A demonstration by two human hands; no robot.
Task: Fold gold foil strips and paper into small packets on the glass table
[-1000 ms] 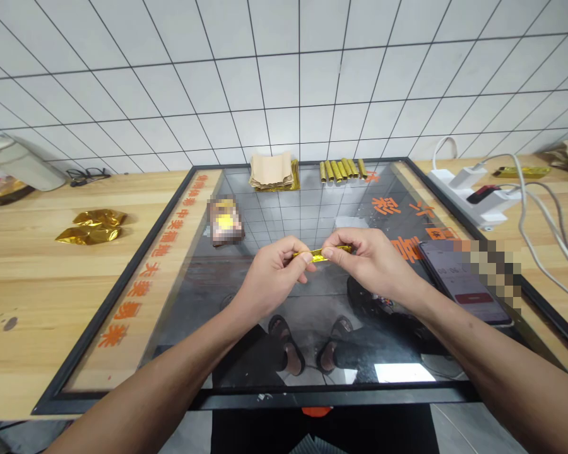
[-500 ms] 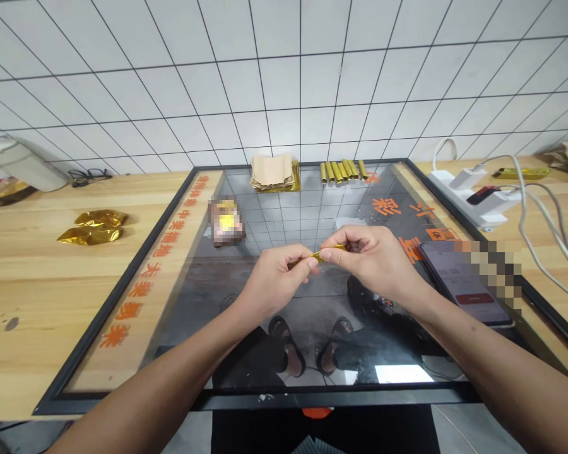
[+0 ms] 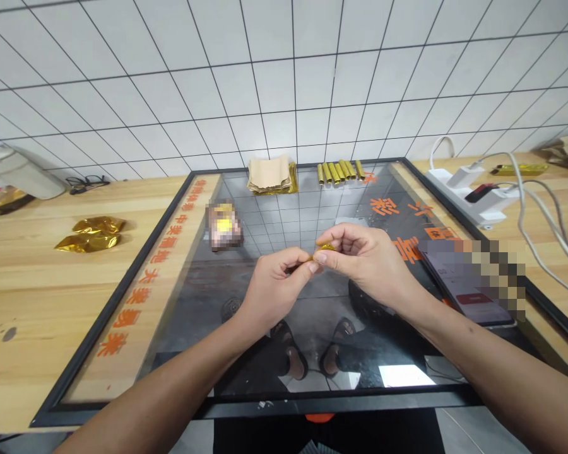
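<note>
Over the middle of the black-framed glass panel (image 3: 170,302), my left hand (image 3: 278,280) and my right hand (image 3: 366,255) meet fingertip to fingertip. Both pinch a small piece of gold foil paper (image 3: 328,247) between thumb and fingers. Most of the paper is hidden by the fingers; a shiny bit shows at the right fingertips. Behind the hands, near the wall, several gold paper rolls (image 3: 341,171) lie side by side. Left of them sits a stack of brown paper sheets (image 3: 269,174) with gold showing at its edge.
A blurred-out packet (image 3: 224,226) lies on the glass at left, a phone (image 3: 478,293) at right. Crumpled gold foil (image 3: 92,233) and glasses (image 3: 88,183) lie on the wooden table (image 3: 19,271). A white power strip (image 3: 468,192) with cables stands at the right.
The gold paper between my hands shows less of its length and looks bent at my right fingertips. My hands have drawn slightly closer together. The view has shifted a little.
</note>
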